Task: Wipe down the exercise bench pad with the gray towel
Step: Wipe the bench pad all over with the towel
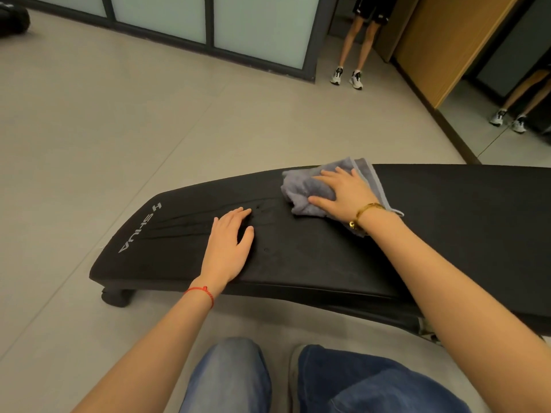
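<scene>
Gray towel lies bunched under the right hand, whose fingers grasp it against the black bench pad near its far edge. The left hand rests flat and released on the pad, just beside the towel, above the tiled floor

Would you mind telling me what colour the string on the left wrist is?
Red; the string shows clearly in the head view, just below the left hand.
</scene>
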`<state>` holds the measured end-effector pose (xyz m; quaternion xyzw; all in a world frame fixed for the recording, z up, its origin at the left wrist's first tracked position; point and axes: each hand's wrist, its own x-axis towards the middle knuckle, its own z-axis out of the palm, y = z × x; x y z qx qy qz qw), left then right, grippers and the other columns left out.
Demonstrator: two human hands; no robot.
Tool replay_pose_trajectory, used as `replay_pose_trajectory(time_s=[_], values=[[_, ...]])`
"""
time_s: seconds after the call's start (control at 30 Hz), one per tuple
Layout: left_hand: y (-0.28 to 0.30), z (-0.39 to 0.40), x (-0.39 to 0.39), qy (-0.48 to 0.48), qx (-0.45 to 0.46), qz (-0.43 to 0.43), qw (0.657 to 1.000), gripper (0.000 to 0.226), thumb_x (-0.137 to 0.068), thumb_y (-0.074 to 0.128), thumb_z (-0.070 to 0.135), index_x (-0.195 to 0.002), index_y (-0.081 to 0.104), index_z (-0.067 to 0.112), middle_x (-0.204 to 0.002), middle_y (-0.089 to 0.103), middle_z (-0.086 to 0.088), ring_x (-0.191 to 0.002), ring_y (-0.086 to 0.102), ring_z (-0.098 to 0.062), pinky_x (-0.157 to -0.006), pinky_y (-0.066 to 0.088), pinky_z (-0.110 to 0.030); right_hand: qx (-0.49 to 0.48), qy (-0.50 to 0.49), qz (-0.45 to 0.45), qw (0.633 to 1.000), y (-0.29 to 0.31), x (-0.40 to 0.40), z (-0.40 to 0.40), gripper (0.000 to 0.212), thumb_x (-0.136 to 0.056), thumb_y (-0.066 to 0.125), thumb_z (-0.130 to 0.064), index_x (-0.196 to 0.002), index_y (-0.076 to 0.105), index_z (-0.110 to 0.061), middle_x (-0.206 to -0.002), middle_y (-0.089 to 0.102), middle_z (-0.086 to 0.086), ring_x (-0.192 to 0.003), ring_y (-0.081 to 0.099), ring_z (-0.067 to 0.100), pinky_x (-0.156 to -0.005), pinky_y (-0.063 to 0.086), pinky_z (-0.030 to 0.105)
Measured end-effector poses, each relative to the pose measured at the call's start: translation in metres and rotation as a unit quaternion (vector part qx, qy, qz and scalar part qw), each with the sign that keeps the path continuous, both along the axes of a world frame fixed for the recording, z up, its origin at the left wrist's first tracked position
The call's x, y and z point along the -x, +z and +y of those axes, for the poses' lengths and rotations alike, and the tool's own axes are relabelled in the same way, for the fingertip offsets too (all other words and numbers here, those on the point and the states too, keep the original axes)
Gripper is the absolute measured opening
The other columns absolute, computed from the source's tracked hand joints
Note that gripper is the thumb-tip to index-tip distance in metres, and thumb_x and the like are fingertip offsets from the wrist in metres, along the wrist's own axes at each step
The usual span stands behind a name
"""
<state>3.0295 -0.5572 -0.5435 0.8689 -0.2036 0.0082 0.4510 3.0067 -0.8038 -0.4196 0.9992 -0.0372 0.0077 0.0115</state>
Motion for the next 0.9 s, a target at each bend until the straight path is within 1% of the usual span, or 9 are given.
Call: replay_pose_trajectory(time_s=[0.13, 0.2, 0.33, 0.47, 0.57, 0.67, 0.73, 0.8, 0.9], values=[[-0.001, 0.001, 0.0, -0.005, -0.001, -0.003, 1.0, 0.044, -0.1, 0.042, 0.03, -0.143, 0.042, 0.024, -0.15, 0.04, 0.004, -0.143, 0.029, -0.01, -0.123, 0.004, -0.035, -0.074, 0.11, 0.016, 0.991, 0.008, 0.075, 0.026, 0.068, -0.08, 0.041, -0.071, -0.139, 0.042, -0.038, -0.151, 0.036, -0.011, -0.144, 0.022, 0.015, -0.121, 0.011, 0.039], [-0.001, 0.001, 0.0, -0.005, -0.002, -0.002, 1.0, 0.044, -0.1, 0.041, 0.029, -0.143, 0.042, 0.024, -0.151, 0.04, 0.004, -0.143, 0.029, -0.01, -0.123, 0.004, -0.035, -0.092, 0.121, 0.018, 0.988, 0.015, 0.101, 0.023, 0.067, -0.08, 0.04, -0.07, -0.14, 0.042, -0.04, -0.15, 0.034, -0.016, -0.144, 0.02, 0.008, -0.121, 0.011, 0.038], [0.0, 0.0, 0.001, -0.006, -0.01, -0.001, 1.0, 0.045, -0.1, 0.039, 0.03, -0.144, 0.041, 0.024, -0.151, 0.039, 0.003, -0.143, 0.028, -0.01, -0.123, 0.004, -0.036, -0.066, 0.062, -0.02, 0.996, 0.019, 0.071, -0.014, 0.067, -0.081, 0.045, -0.068, -0.136, 0.049, -0.03, -0.148, 0.043, -0.004, -0.141, 0.031, 0.02, -0.118, 0.022, 0.043], [0.0, 0.0, 0.001, -0.006, -0.013, -0.003, 1.0, 0.045, -0.1, 0.039, 0.031, -0.144, 0.041, 0.024, -0.152, 0.039, 0.003, -0.143, 0.029, -0.01, -0.124, 0.005, -0.036, 0.022, -0.044, -0.014, 0.999, 0.002, 0.001, -0.016, 0.058, -0.089, 0.047, -0.057, -0.139, 0.046, -0.026, -0.15, 0.04, 0.002, -0.141, 0.029, 0.026, -0.117, 0.015, 0.045], [-0.001, 0.0, 0.0, -0.005, -0.014, -0.004, 1.0, 0.045, -0.1, 0.04, 0.031, -0.144, 0.041, 0.025, -0.151, 0.039, 0.004, -0.143, 0.029, -0.01, -0.124, 0.005, -0.036, 0.013, 0.009, 0.005, 1.0, -0.006, 0.001, 0.014, 0.058, -0.089, 0.049, -0.056, -0.14, 0.043, -0.029, -0.152, 0.038, 0.001, -0.142, 0.026, 0.026, -0.118, 0.011, 0.044], [-0.002, 0.0, -0.001, -0.008, -0.009, -0.007, 1.0, 0.044, -0.1, 0.041, 0.029, -0.144, 0.042, 0.024, -0.151, 0.04, 0.003, -0.143, 0.03, -0.011, -0.123, 0.005, -0.037, -0.052, 0.096, 0.005, 0.994, -0.001, 0.056, 0.037, 0.059, -0.087, 0.051, -0.057, -0.14, 0.042, -0.033, -0.152, 0.036, -0.005, -0.145, 0.022, 0.019, -0.119, 0.006, 0.036], [-0.003, 0.001, -0.001, -0.008, -0.008, -0.006, 1.0, 0.044, -0.1, 0.041, 0.029, -0.144, 0.042, 0.024, -0.151, 0.039, 0.003, -0.143, 0.029, -0.011, -0.123, 0.005, -0.037, -0.074, 0.13, 0.01, 0.989, 0.006, 0.093, 0.037, 0.062, -0.084, 0.044, -0.064, -0.141, 0.04, -0.038, -0.153, 0.033, -0.011, -0.145, 0.019, 0.013, -0.121, 0.007, 0.036], [-0.003, 0.0, -0.001, -0.005, -0.01, -0.004, 1.0, 0.045, -0.1, 0.04, 0.031, -0.144, 0.041, 0.025, -0.151, 0.039, 0.004, -0.143, 0.029, -0.011, -0.123, 0.004, -0.036, -0.087, 0.125, 0.013, 0.988, 0.015, 0.101, 0.018, 0.065, -0.083, 0.043, -0.068, -0.141, 0.04, -0.039, -0.152, 0.035, -0.012, -0.144, 0.021, 0.011, -0.121, 0.013, 0.038], [-0.003, 0.0, -0.001, -0.008, -0.01, -0.002, 1.0, 0.045, -0.1, 0.039, 0.032, -0.144, 0.041, 0.025, -0.151, 0.039, 0.004, -0.144, 0.028, -0.01, -0.124, 0.004, -0.036, -0.069, 0.063, -0.003, 0.996, 0.02, 0.059, -0.016, 0.06, -0.086, 0.054, -0.057, -0.139, 0.045, -0.03, -0.15, 0.04, -0.002, -0.143, 0.028, 0.021, -0.119, 0.018, 0.041]])
